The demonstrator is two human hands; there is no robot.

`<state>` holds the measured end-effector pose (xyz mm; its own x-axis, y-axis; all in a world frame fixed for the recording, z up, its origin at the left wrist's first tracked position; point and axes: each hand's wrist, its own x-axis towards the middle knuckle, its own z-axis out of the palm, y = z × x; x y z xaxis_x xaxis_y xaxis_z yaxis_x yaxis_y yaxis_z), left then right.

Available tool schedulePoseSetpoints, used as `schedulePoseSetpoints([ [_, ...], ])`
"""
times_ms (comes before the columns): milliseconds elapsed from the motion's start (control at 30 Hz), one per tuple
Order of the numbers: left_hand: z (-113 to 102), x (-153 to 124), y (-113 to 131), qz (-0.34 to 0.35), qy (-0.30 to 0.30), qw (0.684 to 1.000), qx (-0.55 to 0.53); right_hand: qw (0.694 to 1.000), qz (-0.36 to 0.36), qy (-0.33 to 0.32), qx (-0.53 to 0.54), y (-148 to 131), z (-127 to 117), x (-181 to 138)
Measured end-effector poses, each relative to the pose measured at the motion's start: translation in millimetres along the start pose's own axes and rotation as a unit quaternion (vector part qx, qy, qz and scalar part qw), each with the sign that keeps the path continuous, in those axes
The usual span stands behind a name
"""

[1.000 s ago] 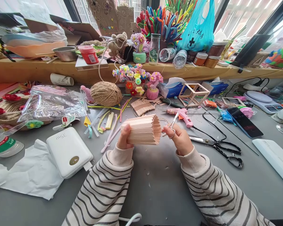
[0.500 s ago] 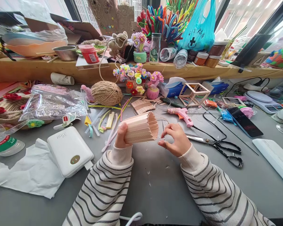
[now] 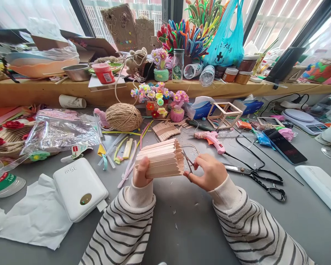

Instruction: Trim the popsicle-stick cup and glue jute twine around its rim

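Observation:
My left hand (image 3: 142, 173) is closed round a cup-shaped holder of wooden craft sticks (image 3: 161, 158), held on its side above the table. The holder's scalloped open end faces right. At that end, my right hand (image 3: 209, 171) grips a small pair of scissors (image 3: 190, 165) by its handles, with the blades pointing up and left to the holder's rim. A thin strand of twine (image 3: 194, 146) curves out from the rim just behind the blades. Whether the blades touch the twine I cannot tell.
A pink glue gun (image 3: 213, 141) and large black-handled scissors (image 3: 253, 173) lie to the right. Further right is a phone (image 3: 285, 146). On the left sits a white power bank (image 3: 81, 189). A ball of twine (image 3: 123, 117) and loose craft sticks (image 3: 165, 130) lie behind the holder.
My right hand has moved the small scissors nearer the holder's rim, with the blades now spread and pointing up and left. The whole view has tilted slightly upward.

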<state>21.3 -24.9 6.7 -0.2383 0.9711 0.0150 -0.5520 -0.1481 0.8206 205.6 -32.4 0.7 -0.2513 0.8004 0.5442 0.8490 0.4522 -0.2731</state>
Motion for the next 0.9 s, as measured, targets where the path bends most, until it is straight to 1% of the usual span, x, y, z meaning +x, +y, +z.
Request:
schedulePoseSetpoints([
  [167, 1.1, -0.3, 1.8, 0.021, 0.02, 1.0, -0.012, 1.0, 0.011, 0.01, -0.007, 0.2, 0.1, -0.9],
  [300, -0.3, 0.6, 0.9, 0.028, 0.048, 0.998, -0.002, 1.0, -0.003, 0.001, 0.007, 0.9, 1.1, -1.3],
  [500, -2.4, 1.5, -1.0, 0.023, 0.044, 0.999, 0.005, 0.999, -0.012, -0.012, 0.04, 1.2, 2.8, -1.8],
  [667, -2.8, 2.2, -1.6, 0.022, 0.042, 0.999, 0.017, 0.999, -0.009, -0.019, 0.04, 1.0, 4.8, -1.9],
  [900, -0.1, -0.1, 2.3, -0.006, 0.033, 0.999, 0.024, 0.998, -0.032, -0.017, 0.045, 4.6, 5.1, -0.6],
])
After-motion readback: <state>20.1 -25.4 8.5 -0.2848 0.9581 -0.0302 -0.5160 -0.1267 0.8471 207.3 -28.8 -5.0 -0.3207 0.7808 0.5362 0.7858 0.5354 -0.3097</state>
